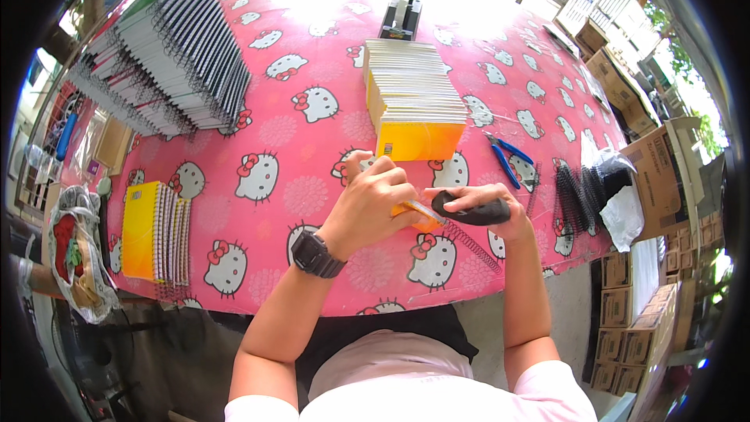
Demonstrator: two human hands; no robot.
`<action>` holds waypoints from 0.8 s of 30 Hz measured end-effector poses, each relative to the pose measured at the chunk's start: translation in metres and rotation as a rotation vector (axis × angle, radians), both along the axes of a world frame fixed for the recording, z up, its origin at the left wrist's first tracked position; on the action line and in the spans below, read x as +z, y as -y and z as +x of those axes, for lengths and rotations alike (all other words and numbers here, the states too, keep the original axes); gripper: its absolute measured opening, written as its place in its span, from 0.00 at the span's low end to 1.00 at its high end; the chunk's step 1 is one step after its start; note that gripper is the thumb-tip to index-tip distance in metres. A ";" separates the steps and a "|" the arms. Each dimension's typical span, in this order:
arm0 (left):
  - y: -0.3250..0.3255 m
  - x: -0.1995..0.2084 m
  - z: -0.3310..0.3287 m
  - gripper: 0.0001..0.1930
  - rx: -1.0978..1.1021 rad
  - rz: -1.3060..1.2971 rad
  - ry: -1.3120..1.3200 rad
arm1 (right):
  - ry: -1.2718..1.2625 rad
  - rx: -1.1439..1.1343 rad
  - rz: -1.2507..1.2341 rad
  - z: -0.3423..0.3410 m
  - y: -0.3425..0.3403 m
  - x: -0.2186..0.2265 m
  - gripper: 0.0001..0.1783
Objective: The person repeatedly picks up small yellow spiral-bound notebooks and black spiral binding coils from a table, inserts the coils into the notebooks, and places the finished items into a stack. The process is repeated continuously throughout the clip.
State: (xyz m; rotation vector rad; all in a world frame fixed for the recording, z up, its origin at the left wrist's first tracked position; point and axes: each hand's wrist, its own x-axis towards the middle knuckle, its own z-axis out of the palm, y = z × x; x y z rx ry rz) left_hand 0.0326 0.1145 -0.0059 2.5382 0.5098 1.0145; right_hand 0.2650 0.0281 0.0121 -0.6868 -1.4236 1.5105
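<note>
At the middle of the table my left hand (pixel 371 202), with a black watch on the wrist, grips a small yellow-orange notebook (pixel 426 220) that is mostly hidden under the fingers. My right hand (pixel 512 215) is closed around a smooth, dark oblong tool (pixel 478 210), whose kind I cannot make out. The tool's tip is beside the notebook's edge. A thin black spiral wire (pixel 473 247) trails from that edge toward the table's near side. Just beyond my hands stands a long row of yellow notebooks (pixel 422 139) with their white page edges facing up.
Blue-handled pliers (pixel 506 158) lie to the right, near a heap of black spiral coils (pixel 575 202). Large spiral-bound books (pixel 176 55) are piled far left; yellow spiral notebooks (pixel 139 230) lie nearer. A black device (pixel 401 19) stands behind the row. Cardboard boxes (pixel 664 176) line the right.
</note>
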 end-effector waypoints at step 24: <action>0.003 -0.001 0.000 0.40 0.080 -0.128 0.066 | 0.638 -0.365 -0.151 -0.021 -0.019 0.003 0.24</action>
